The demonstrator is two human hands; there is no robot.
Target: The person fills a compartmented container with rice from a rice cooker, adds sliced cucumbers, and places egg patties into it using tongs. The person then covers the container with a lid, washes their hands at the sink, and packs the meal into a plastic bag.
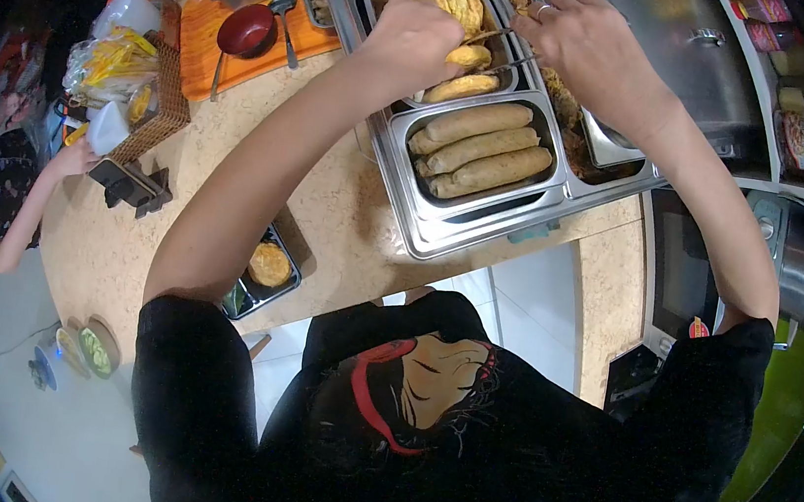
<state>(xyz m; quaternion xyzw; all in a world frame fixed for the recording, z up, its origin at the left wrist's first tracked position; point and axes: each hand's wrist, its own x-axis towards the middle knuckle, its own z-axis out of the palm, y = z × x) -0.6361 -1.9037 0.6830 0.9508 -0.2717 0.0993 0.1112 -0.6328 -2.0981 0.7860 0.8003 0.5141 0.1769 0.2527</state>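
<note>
My left hand is closed over the edge of a metal pan of round yellow egg patties. What its fingers hold, if anything, is hidden beneath them. From the right, my right hand grips what look like metal tongs, whose two thin arms reach toward the patties near my left fingers. Another metal pan, closer to my body, holds several pale sausages. Browned food pieces lie in a compartment partly under my right hand.
An orange tray carries a red bowl and a ladle. Nearer me sits a black container with a round patty. A wicker basket and a phone stand are at left, near another person's hand.
</note>
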